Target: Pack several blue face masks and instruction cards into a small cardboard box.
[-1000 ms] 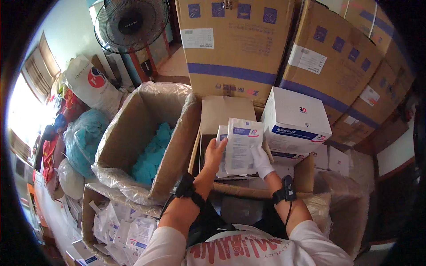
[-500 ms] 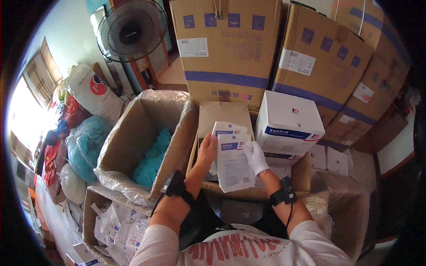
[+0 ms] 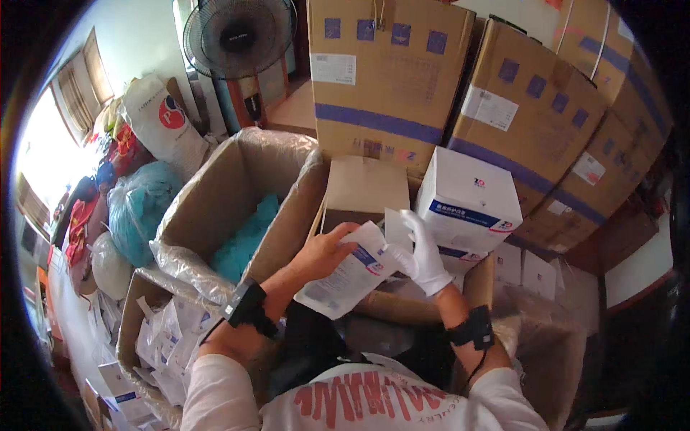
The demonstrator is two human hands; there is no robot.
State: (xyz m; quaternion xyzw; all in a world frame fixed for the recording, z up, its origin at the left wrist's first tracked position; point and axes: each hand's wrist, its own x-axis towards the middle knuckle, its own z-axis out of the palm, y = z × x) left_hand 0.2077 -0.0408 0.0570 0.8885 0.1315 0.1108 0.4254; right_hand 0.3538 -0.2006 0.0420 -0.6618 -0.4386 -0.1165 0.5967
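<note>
My bare left hand (image 3: pixel 327 253) is closed on a flat white pouch (image 3: pixel 343 281) with a blue-and-red label, gripping its upper left edge. The pouch is tilted, its lower end toward my lap. My right hand (image 3: pixel 425 264), in a white glove, is at the pouch's upper right edge, its thumb close to the label. A plain white slip or pouch (image 3: pixel 395 227) stands up between its thumb and raised fingers. Whether it is part of the same stack cannot be told. Behind both hands is a brown carton (image 3: pixel 368 185) with its flap up.
A white box with a blue band (image 3: pixel 471 188) stands at right. At left, a plastic-lined carton (image 3: pixel 188 223) holds turquoise pieces (image 3: pixel 248 241); nearer, another carton (image 3: pixel 129 327) holds white pouches. Tall cartons (image 3: pixel 388 79) and a fan (image 3: pixel 237 36) stand behind.
The pouches, upright between both hands before, have come nearer and left, and tilt now. My left hand moved left with the labelled pouch; my right hand's fingers have lifted and spread, with the white slip between them.
</note>
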